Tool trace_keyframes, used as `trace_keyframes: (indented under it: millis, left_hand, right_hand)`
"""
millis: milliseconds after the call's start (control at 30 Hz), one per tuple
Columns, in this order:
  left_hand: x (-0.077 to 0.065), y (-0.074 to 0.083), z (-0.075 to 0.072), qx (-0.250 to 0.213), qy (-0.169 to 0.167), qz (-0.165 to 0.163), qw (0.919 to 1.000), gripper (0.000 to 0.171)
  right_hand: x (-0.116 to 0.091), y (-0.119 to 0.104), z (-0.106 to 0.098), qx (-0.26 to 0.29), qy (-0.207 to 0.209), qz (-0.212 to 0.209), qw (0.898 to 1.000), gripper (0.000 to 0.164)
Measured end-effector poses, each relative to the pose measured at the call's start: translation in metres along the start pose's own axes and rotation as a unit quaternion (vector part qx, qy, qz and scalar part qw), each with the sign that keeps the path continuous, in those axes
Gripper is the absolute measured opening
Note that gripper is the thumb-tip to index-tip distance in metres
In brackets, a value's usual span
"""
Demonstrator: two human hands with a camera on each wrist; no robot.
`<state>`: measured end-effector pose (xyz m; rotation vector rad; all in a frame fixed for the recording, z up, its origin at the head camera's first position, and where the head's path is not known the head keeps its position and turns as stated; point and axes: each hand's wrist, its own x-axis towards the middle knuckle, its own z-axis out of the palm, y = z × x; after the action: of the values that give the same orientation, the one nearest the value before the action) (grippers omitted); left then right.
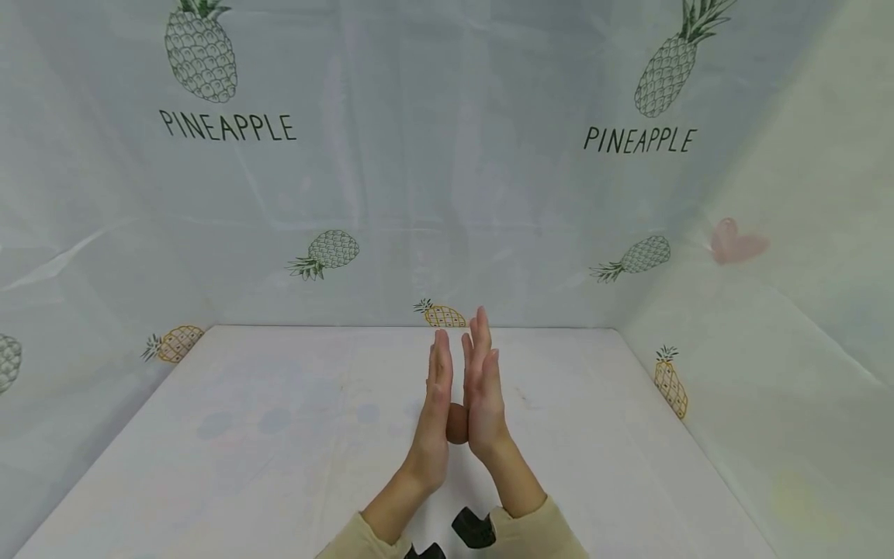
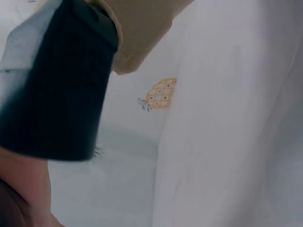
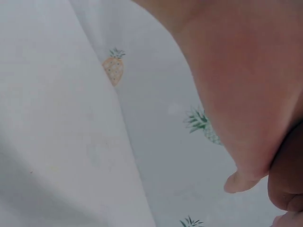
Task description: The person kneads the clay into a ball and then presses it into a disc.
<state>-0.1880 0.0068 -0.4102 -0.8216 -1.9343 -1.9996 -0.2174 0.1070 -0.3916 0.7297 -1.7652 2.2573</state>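
We've got our left hand (image 1: 434, 411) and right hand (image 1: 482, 388) palm to palm above the white table (image 1: 279, 435), fingers straight and pointing toward twelve o'clock, and pressed between the palms sits one small brown ball (image 1: 457, 424). Only a sliver of it peeks out at the six o'clock side of the palms, so we cannot tell any long axis or facing; it looks round. The hands themselves block most of it. Behind, at twelve, hangs the pineapple-printed curtain (image 1: 447, 194), wrapping round to three and nine o'clock. Two beige sleeves (image 1: 531, 536), two black wrist cameras (image 1: 473, 527) at six. In the right wrist view, the ball (image 3: 289, 179) shows dark against the palm (image 3: 246, 94).
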Motion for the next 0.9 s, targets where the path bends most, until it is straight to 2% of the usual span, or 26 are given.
trace_keyframes:
  millis: [100,200,500,600,733,900]
  left_hand:
    - [0.000,0.001,0.000,-0.015,0.004,-0.005,0.9999,0.061]
    - [0.000,0.002,-0.001,-0.019,0.010,0.003,0.9998,0.062]
    - [0.004,0.006,-0.011,-0.013,0.037,0.034,0.9986,0.064]
    - [0.006,0.007,-0.016,-0.015,0.043,0.034,0.9984,0.065]
    - [0.009,0.005,-0.022,-0.017,0.056,0.027,0.9979,0.065]
    - [0.013,0.001,-0.030,-0.007,0.080,0.021,0.9965,0.065]
  right_hand:
    - [0.000,0.004,-0.001,0.003,-0.001,0.003,1.000,0.064]
    - [0.000,0.007,0.000,0.007,-0.011,0.006,1.000,0.066]
    - [-0.004,0.011,0.007,0.033,-0.085,0.050,0.995,0.067]
    - [-0.005,0.011,0.010,0.036,-0.105,0.060,0.992,0.067]
    - [-0.007,0.010,0.016,0.037,-0.120,0.055,0.991,0.067]
    - [-0.009,0.009,0.022,0.032,-0.118,0.030,0.992,0.064]
